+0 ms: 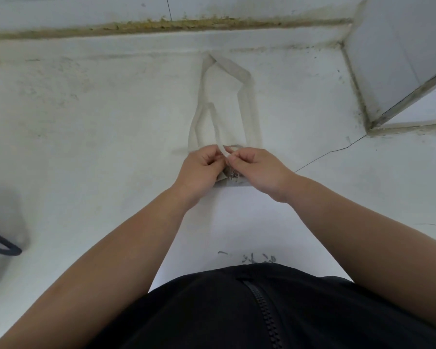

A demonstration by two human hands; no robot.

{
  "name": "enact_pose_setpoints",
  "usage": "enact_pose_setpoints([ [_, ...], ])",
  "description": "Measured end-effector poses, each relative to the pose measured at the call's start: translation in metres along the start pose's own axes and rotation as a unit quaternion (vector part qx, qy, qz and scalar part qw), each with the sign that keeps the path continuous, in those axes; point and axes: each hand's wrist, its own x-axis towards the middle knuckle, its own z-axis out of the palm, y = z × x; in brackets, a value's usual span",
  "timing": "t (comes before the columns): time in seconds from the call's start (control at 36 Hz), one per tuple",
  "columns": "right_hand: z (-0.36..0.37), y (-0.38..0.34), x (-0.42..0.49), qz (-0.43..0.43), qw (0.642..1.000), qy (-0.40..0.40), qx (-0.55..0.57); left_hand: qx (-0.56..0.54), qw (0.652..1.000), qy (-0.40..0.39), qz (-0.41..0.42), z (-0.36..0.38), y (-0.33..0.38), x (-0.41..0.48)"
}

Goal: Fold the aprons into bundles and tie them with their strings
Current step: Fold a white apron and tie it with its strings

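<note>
A folded white apron bundle [233, 178] with grey print lies on the white counter [98, 122], mostly hidden under my hands. Its wide neck strap [247, 102] lies in a long loop stretching away toward the wall. A thinner white string [215, 122] runs from beside the loop back to my fingers. My left hand [199, 170] and my right hand [254, 170] meet over the bundle, each pinching the string between thumb and fingers.
A dirty seam [161, 25] marks where the counter meets the tiled wall. A tiled column [398, 59] stands at the right. A grey basket with a dark rim [3, 248] sits at the left edge. A thin crack [330, 152] crosses the counter.
</note>
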Motion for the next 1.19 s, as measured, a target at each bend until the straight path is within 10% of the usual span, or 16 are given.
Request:
enact_pose_setpoints([
  [1.19,-0.001,-0.005,0.003,0.012,0.994,-0.014,-0.104,-0.135,0.99,-0.035,-0.025,-0.018,0.002,-0.002],
])
